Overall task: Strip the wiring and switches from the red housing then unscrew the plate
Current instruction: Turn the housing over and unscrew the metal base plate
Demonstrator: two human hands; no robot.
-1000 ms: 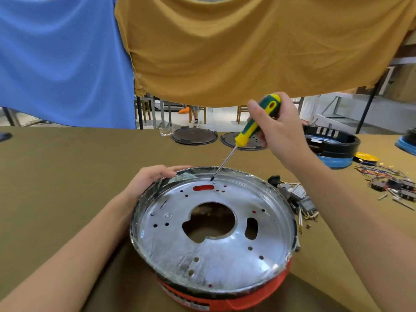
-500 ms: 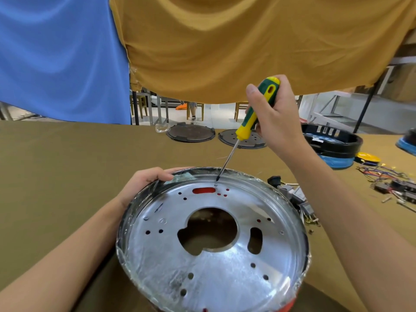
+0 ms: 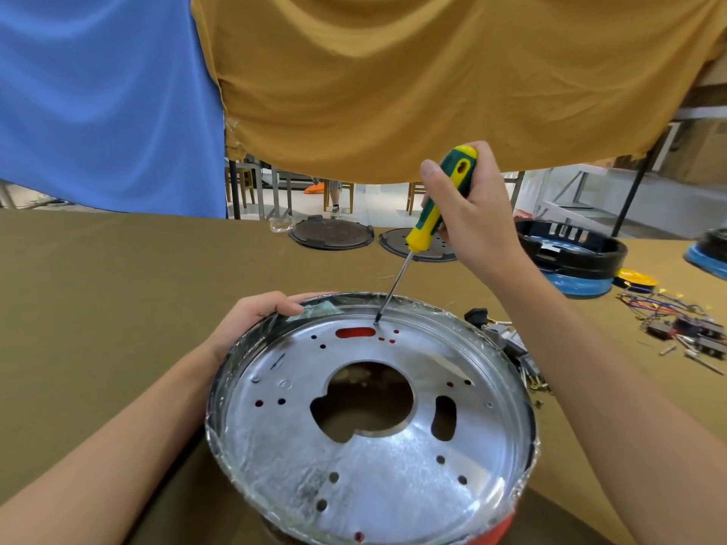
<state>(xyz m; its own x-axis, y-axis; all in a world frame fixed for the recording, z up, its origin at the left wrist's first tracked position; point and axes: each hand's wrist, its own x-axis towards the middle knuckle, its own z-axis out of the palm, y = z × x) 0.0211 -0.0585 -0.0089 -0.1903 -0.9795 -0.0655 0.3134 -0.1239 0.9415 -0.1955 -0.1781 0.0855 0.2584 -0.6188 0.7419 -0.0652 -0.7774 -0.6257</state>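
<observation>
Now, step in hand: we judge the stripping done and the plate's unscrewing under way.
Right hand [image 3: 470, 214]: clenched round the screwdriver [image 3: 434, 208], its tip on a screw at the far edge of the plate [image 3: 377, 462].
Left hand [image 3: 251, 320]: curled over the far-left rim, steadying.
Red housing [image 3: 493, 531]: near centre of the table [image 3: 98, 308], under the plate.
Wiring and switches [image 3: 684, 328]: loose, far right.
Next move: we need downward pressure, the shaft upright and the housing held firm.
</observation>
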